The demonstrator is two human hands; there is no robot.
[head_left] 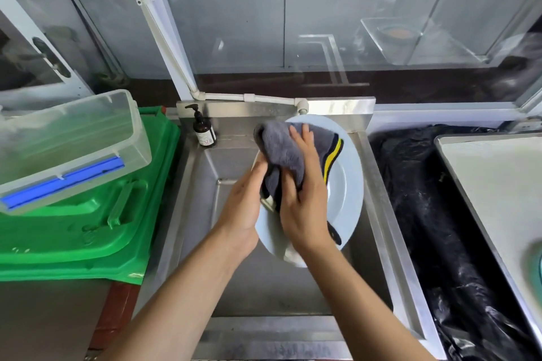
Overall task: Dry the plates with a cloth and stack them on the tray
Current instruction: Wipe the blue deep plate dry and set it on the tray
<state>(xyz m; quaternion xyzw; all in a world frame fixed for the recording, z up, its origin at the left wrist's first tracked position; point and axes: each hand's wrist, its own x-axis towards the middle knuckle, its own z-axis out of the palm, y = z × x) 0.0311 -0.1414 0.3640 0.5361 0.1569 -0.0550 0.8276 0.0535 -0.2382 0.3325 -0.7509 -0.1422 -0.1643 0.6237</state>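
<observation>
— Where's the plate right now?

— Centre of the frame, held up over the steel sink, tilted with its face toward the camera. The left hand supports its left rim; I can't see whether the fingers curl behind it. The right hand presses the grey cloth against the plate's face, fingers wrapped over the folds.

— So both hands are busy?

— Yes, one steadying the plate, one grasping the cloth. Neither is free.

— And the tray?

— Right side of the frame, a pale flat tray on the counter beyond the black plastic sheeting. A sliver of something round shows at the lower right edge, maybe a plate already there; too little shows to be sure.

— Which hand is nearer to it?

— The right, I'd judge. But the left one holds the plate, so carrying it over means crossing rightward or swapping hands first. Drying looks unfinished.
</observation>
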